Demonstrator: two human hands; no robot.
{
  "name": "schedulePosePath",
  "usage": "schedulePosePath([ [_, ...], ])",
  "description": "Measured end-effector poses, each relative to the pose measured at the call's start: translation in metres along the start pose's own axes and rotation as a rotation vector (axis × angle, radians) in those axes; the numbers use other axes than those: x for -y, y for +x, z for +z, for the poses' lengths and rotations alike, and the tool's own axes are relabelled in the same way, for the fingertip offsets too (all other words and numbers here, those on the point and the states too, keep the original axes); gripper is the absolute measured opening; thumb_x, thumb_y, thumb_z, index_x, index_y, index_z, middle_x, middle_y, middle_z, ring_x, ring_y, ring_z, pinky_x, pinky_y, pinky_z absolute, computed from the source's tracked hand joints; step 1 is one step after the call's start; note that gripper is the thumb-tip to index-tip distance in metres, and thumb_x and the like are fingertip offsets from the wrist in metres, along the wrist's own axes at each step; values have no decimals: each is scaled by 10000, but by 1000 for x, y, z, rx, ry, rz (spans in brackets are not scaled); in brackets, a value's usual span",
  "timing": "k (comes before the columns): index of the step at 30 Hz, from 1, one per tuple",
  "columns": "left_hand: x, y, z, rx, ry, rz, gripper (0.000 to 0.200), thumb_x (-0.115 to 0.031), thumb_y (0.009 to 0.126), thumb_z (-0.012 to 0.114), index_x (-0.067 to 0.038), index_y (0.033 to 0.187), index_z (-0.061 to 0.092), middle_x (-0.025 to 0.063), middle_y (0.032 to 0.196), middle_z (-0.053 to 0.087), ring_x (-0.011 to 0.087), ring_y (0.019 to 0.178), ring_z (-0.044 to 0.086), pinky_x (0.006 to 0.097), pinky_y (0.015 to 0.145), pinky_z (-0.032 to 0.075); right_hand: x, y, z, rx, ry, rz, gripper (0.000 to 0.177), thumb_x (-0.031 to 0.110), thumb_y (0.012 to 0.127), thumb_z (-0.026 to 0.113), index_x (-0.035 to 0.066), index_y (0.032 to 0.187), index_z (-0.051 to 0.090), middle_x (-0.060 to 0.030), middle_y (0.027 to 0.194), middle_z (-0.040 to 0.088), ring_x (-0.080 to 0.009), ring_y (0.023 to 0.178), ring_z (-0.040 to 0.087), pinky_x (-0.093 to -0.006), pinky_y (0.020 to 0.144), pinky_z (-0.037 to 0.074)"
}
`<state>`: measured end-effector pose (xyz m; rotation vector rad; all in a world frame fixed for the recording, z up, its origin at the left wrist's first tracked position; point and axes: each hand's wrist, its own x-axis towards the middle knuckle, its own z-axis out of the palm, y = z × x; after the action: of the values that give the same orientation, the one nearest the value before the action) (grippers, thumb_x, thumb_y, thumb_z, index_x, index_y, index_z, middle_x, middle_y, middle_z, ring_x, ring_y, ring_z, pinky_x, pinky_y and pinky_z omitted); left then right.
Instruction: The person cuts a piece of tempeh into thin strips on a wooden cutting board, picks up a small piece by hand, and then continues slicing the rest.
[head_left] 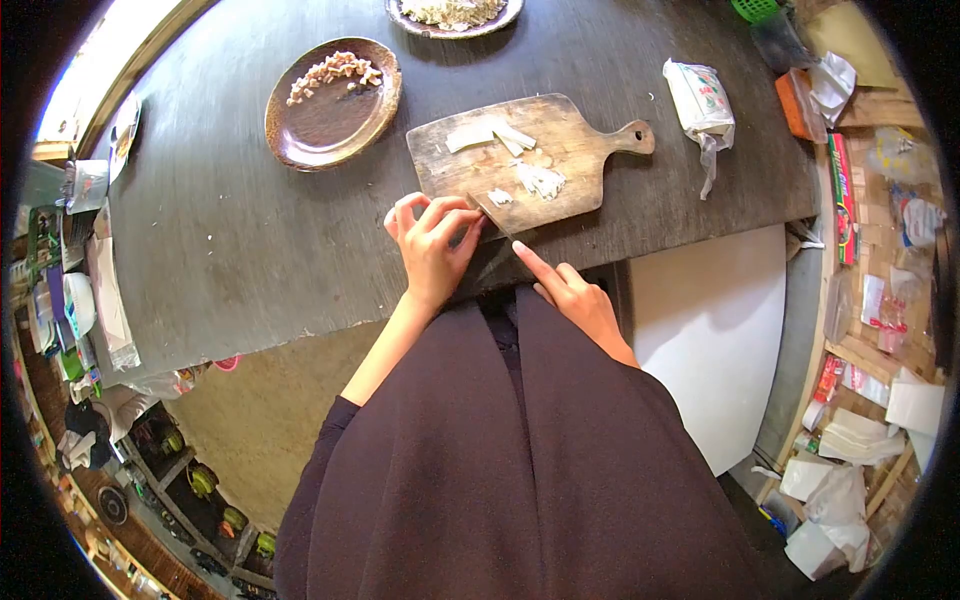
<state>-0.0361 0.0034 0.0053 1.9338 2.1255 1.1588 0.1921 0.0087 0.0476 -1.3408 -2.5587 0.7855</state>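
A wooden cutting board (575, 178) with a handle lies on the dark table. White strips (470, 135) and a heap of finely cut white pieces (540, 181) are on it, with a smaller cut pile (500, 197) near the front edge. My right hand (580, 302) grips a knife (492, 217), its index finger stretched along the blade, which points up and left. At the board's front left corner, my left hand (435, 248) has its fingers pinched together beside the knife tip. What those fingers hold is too small to make out.
A brown plate (325, 125) with small light-brown chunks stands left of the board. Another plate (455, 32) with pale shredded food is at the far edge. A white plastic packet (698, 103) lies on the right. Shelves with packages line the right wall.
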Motion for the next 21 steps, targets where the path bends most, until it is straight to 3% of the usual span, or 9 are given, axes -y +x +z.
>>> schedulePosePath([
  [10, 1, 0, 4, -41, -3, 4, 122, -220, 767, 841, -202, 842, 746, -95, 969, 709, 242, 1048, 539, 440, 975, 317, -1, -12, -8, 16, 54, 53, 732, 145, 934, 682, 418, 1554, 404, -122, 818, 557, -355, 638, 672, -482, 610, 588],
  [21, 1, -1, 2, -12, -9, -5, 152, -184, 745, 848, -198, 861, 752, -93, 990, 716, 245, 1081, 530, 432, 1000, 313, 3, -15, -8, 32, 59, 48, 704, 169, 955, 665, 422, 1556, 399, -109, 815, 549, -347, 626, 672, -482, 590, 583],
])
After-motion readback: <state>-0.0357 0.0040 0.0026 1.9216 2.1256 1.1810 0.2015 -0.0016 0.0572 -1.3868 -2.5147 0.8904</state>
